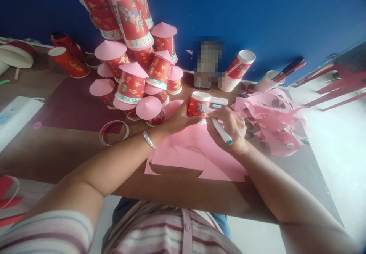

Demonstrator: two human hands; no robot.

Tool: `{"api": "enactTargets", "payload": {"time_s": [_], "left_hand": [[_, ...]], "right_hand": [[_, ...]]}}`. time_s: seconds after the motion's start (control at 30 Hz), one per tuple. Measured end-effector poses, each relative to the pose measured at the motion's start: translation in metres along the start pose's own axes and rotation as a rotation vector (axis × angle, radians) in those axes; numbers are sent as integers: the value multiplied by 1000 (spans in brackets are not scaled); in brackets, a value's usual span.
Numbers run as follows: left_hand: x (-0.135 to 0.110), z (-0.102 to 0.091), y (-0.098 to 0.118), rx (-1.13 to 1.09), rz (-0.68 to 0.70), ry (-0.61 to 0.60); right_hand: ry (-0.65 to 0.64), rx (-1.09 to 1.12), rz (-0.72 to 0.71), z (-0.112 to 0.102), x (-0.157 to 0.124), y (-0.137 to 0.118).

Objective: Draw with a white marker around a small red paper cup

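Note:
A red paper cup [195, 106] with a white rim and printed stars stands over pink paper at the middle of the table. Around its left and lower side wraps my left hand [183, 117], which holds it. My right hand [228, 127] pinches a white marker [223, 132] with a green end, its tip at the cup's printed side. Beneath both hands lie sheets of pink paper [220, 151], one with round pieces cut from it. Behind the cup rests another white marker [219, 101].
Red cups with pink cone tops [133, 82] form a tall stack at the left. Pink paper scraps [274, 120] heap at the right, by a cup of pens [270, 81]. A tape roll [114, 132] lies left; a blue wall [257, 13] stands behind.

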State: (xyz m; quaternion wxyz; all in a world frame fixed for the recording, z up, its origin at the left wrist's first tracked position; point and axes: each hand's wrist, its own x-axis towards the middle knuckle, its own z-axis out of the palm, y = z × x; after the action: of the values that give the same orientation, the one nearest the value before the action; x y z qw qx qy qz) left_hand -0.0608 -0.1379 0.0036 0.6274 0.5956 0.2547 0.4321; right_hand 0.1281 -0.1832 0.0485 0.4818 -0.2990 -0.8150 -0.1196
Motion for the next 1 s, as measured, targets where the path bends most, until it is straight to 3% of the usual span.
{"api": "enactTargets", "payload": {"time_s": [1.0], "left_hand": [[4,-4,-12,-163,-118,113]], "right_hand": [[-50,-42,33,3,-4,0]]}}
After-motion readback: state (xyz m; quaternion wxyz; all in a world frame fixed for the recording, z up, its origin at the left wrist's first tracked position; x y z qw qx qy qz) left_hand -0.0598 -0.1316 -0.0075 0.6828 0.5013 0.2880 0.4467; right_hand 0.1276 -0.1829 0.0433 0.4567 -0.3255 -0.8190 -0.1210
